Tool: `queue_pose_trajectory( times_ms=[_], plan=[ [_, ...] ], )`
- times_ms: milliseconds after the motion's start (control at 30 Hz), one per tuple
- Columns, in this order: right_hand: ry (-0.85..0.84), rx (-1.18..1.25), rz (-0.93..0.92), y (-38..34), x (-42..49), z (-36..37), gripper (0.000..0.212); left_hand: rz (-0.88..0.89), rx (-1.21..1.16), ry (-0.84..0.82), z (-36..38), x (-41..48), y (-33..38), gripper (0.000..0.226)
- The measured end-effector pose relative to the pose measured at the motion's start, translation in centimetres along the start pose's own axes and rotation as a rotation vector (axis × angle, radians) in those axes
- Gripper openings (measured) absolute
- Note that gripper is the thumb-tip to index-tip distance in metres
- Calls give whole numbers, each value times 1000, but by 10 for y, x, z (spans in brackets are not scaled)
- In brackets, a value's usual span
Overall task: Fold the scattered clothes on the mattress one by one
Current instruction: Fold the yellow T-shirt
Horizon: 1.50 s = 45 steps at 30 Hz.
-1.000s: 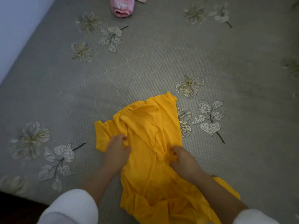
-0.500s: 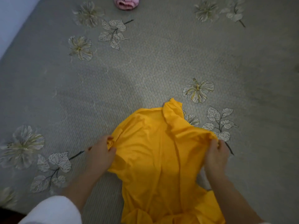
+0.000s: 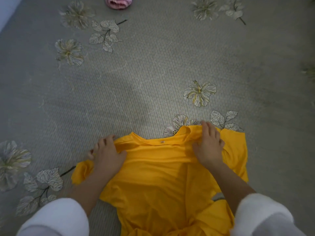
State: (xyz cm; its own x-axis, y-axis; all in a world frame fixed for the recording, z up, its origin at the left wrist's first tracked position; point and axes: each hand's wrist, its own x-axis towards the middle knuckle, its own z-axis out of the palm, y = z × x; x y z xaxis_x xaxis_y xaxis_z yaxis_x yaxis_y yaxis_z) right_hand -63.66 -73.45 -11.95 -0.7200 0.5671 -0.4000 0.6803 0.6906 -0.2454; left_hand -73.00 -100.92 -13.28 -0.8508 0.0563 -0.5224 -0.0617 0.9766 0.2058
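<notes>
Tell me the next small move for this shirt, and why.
Probably draw the two shoulders apart and lay them flat. The left hand and right hand grip the yellow shirt at its shoulders, but cloth bunches under the right hand and the lower part lies crumpled.

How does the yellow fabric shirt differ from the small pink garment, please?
The yellow shirt lies spread out close by; the pink garment sits bunched far off. The left hand and right hand grip the yellow shirt; nothing touches the pink garment. Both lie on the grey floral mattress.
</notes>
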Motion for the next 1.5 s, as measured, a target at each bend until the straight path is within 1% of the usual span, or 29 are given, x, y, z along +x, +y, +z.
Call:
queue_pose_trajectory(
  times_ms=[100,167,233,267,333,400,433,467,567,667,767,900,1000,1067,1100,1133,1167,1200,1233,1267,1300,1333,1400,1467,1500],
  plan=[
    [-68,-138,-72,-1,17,1,55,-48,-41,-27,4,-2,4,46],
    [-75,-241,-131,5,16,1,39,-34,-15,-22,3,-7,2,34],
    [-63,-243,-151,7,8,-1,29,-12,-59,-19,1,-11,-4,22],
    [-53,-192,-123,6,1,-5,28,-8,-133,-7,-1,-13,-8,22],
    [-25,4,-32,2,-18,-17,28,-33,-321,46,-12,-23,-11,27],
    [30,185,-23,0,-36,-33,33,-72,-373,133,-27,-37,-6,30],
    [49,247,-41,1,-44,-43,35,-92,-380,154,-35,-45,-1,27],
    [59,293,-66,5,-52,-51,37,-100,-384,174,-43,-54,5,25],
    [70,380,-116,13,-70,-86,38,-29,-432,212,-70,-84,20,23],
    [84,439,-180,17,-89,-131,39,-5,-529,231,-97,-111,31,22],
    [150,432,-294,20,-118,-178,41,128,-630,304,-121,-142,37,27],
    [252,370,-400,24,-162,-233,47,271,-545,479,-154,-187,43,23],
    [292,353,-431,27,-186,-268,48,482,-549,512,-182,-217,50,27],
    [300,353,-463,29,-199,-292,47,581,-585,481,-205,-234,55,22],
    [303,359,-488,30,-206,-306,47,601,-592,444,-218,-240,55,21],
    [300,382,-515,31,-214,-320,47,633,-596,396,-232,-247,55,28],
    [280,430,-528,32,-223,-334,47,678,-601,335,-247,-254,55,42],
    [233,494,-528,35,-232,-349,47,716,-589,260,-264,-260,53,54],
    [150,553,-519,37,-241,-364,46,740,-562,184,-281,-268,52,59],
    [42,573,-506,39,-250,-378,45,740,-502,117,-297,-276,52,57],
    [-70,538,-492,41,-259,-392,46,748,-440,57,-313,-282,51,56],
    [-168,453,-486,43,-266,-403,47,766,-407,-15,-327,-289,52,55],
    [-279,235,-463,45,-278,-421,38,796,-409,-160,-352,-300,52,57],
    [-274,94,-460,45,-283,-439,20,790,-381,-254,-375,-308,54,54],
    [-223,57,-464,44,-283,-447,15,771,-348,-286,-386,-310,56,45]
  ],
)
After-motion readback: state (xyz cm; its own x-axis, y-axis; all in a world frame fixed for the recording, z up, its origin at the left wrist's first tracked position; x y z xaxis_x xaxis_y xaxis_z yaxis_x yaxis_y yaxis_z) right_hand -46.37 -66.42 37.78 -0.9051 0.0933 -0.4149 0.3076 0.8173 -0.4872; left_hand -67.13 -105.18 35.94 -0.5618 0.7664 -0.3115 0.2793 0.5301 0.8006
